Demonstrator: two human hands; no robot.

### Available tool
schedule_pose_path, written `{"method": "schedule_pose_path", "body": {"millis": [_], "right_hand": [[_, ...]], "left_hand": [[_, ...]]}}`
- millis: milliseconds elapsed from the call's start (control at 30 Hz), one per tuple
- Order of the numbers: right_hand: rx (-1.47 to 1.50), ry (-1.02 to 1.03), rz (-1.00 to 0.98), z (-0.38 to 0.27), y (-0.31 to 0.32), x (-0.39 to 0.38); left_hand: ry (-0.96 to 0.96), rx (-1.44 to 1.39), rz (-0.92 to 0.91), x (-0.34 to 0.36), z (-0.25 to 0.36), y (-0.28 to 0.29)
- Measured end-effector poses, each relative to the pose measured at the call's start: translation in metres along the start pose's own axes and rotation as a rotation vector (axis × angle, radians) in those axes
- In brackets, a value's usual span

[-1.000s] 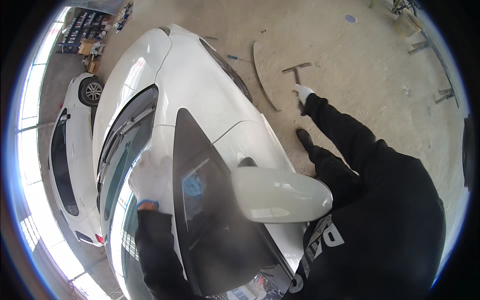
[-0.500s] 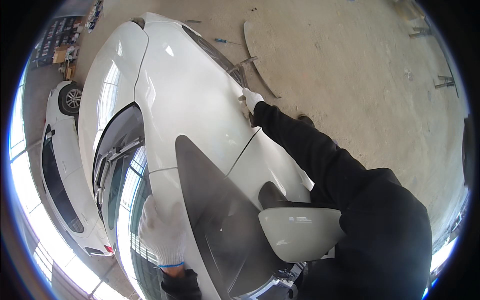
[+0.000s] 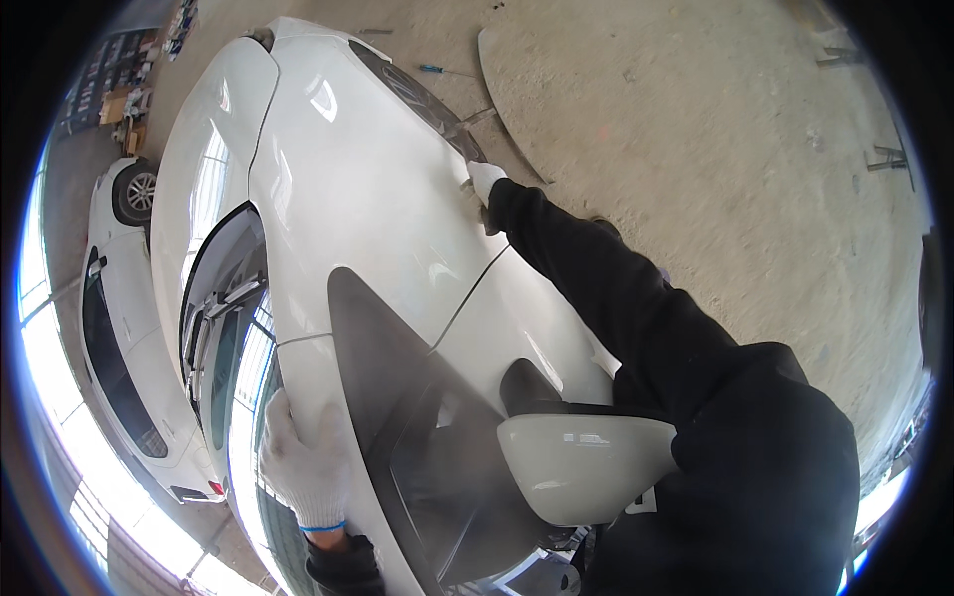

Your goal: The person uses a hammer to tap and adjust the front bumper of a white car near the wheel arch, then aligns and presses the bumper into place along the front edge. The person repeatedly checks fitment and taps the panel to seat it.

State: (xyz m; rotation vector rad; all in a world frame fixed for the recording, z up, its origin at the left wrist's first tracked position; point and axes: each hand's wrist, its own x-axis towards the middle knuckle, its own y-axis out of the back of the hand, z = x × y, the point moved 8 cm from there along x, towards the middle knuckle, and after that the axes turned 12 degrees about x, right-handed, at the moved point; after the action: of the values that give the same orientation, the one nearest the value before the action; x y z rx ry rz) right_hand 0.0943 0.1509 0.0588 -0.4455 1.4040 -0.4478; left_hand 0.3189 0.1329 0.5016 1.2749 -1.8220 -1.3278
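White car point(image 3: 378, 199) is below both hands, its front end toward top of view. Gloved left hand point(image 3: 306, 467) lies on car's pillar beside windshield, thumb apart from fingers, nothing held. Gloved right hand point(image 3: 485, 184) has fingers closed around T-shaped tool point(image 3: 478, 118), near front wheel opening; whether tool touches car, cannot tell. On floor point(image 3: 696, 129), beyond car: curved strip point(image 3: 506, 124) and blue-handled screwdriver point(image 3: 432, 69).

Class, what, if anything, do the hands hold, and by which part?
The right hand holds a T-shaped tool by its handle; the left hand rests on the white car, holding nothing.
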Motion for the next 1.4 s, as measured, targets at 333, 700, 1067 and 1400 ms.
{"method": "schedule_pose_path", "body": {"millis": [333,700,1067,1400], "right_hand": [[0.313,0.733,0.142,-0.079,0.032,-0.038],[0.059,0.429,-0.008,-0.104,0.002,-0.065],[-0.187,0.228,0.013,-0.014,0.010,-0.037],[0.051,0.491,0.110,-0.032,0.021,-0.029]], "left_hand": [[-0.063,-0.015,0.056,-0.006,-0.009,-0.005],[0.123,-0.087,-0.105,-0.004,-0.013,-0.004],[0.088,-0.072,-0.096,-0.002,-0.003,0.001],[0.083,-0.047,-0.084,-0.001,0.000,0.002]]}}
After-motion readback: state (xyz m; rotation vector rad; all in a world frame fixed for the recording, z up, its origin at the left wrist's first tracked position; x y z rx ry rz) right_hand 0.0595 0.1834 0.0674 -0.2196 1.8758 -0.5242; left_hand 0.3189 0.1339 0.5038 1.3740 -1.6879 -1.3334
